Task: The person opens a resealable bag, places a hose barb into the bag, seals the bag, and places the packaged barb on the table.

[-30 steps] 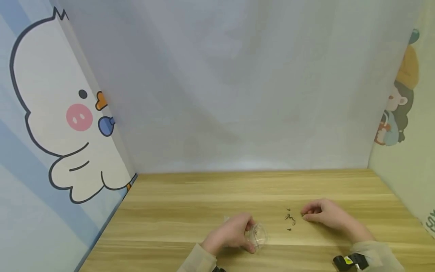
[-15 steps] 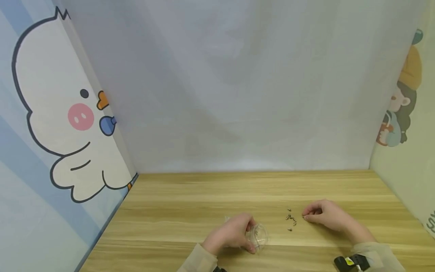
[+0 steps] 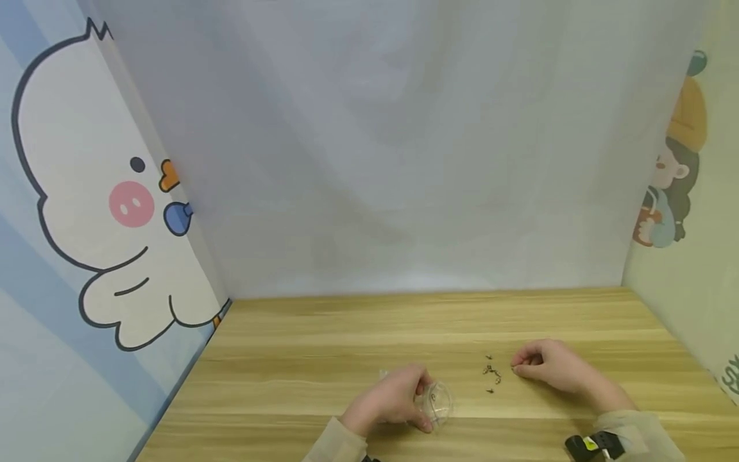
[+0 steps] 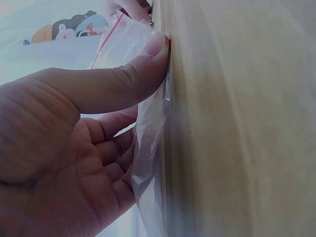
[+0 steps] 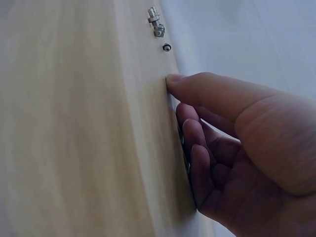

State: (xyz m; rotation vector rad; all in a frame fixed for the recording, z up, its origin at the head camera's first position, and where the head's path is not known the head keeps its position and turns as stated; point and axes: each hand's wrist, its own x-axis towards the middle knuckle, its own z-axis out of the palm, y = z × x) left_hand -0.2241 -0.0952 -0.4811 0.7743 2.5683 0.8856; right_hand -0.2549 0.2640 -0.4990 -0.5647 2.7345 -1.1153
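My left hand (image 3: 398, 398) holds a clear plastic zip bag (image 3: 440, 404) against the table, its mouth spread toward the right. The left wrist view shows the bag (image 4: 150, 133) between thumb and curled fingers, with a red stripe along its edge. A small dark mark, perhaps a piece inside, shows in the bag. Just right of several small metal screws (image 3: 491, 370), my right hand (image 3: 554, 366) has thumb and fingertips together at the tabletop. They pinch a tiny metal piece, mostly hidden. Loose metal screws (image 5: 157, 24) lie beyond the thumb in the right wrist view.
The wood-grain table (image 3: 323, 333) runs back to a pale grey curtain (image 3: 404, 160). Printed cartoon panels flank it, a white bird (image 3: 86, 141) on the left and a figure (image 3: 670, 173) on the right. Both wrists carry straps with black devices.
The head view shifts slightly. Both hands, the bag and the screws stay nearly where they were, the right fingertips still at the table.
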